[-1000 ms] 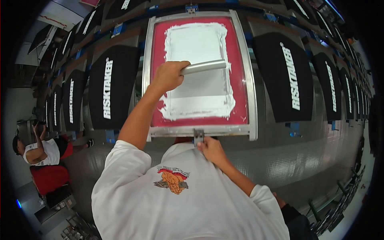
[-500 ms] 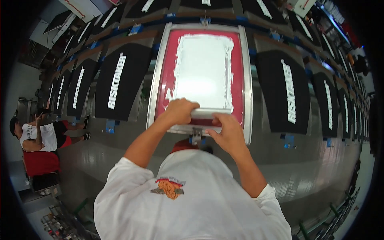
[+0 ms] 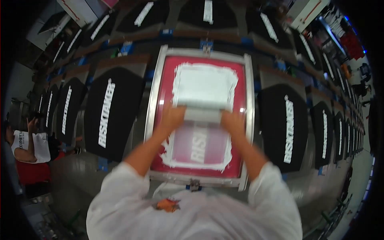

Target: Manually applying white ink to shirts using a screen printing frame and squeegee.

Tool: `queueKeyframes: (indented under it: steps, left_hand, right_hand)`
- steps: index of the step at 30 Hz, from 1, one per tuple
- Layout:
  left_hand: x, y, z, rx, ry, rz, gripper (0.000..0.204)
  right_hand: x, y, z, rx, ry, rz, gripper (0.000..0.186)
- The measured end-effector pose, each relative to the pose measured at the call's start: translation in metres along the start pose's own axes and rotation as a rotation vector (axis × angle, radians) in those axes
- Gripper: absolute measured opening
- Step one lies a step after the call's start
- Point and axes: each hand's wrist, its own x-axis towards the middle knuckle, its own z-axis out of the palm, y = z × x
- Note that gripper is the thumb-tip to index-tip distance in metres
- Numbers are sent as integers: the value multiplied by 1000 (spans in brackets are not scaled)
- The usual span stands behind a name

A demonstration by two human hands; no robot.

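Note:
A silver-framed printing screen (image 3: 151, 108) with a red-bordered mesh lies in front of me. Both my hands grip a squeegee (image 3: 203, 115) that spans the middle of the mesh. My left hand (image 3: 173, 118) is closed on its left end, my right hand (image 3: 233, 121) on its right end; both are blurred. Beyond the squeegee spreads thick white ink (image 3: 204, 82) with ragged edges. On my side of it the mesh (image 3: 182, 146) is pale lilac and see-through, with slanted white lettering visible through it and a rim of ink around.
Rows of boards with black garments (image 3: 116, 116) printed in white stand left, right and beyond the screen. A metal clamp (image 3: 194, 184) sits at the screen's near edge. At far left, a person in a sleeveless white top (image 3: 36, 146) sits on a red seat.
My hands have slid the squeegee away from me, from the screen's near end to its middle. The near mesh, ink-covered before, now shows lettering through it. The whole view has shifted.

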Motion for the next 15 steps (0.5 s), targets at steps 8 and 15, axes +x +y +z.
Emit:
queueKeyframes:
  steps: [8,15]
  left_hand:
    - [87,-12,-78,-31,-652,-206,22]
    - [-128,91,-104,-288,-243,-143,18]
  right_hand:
    - [67,8,-69,73,-506,75,34]
    - [-153,-75,-57,379,147,-23,11]
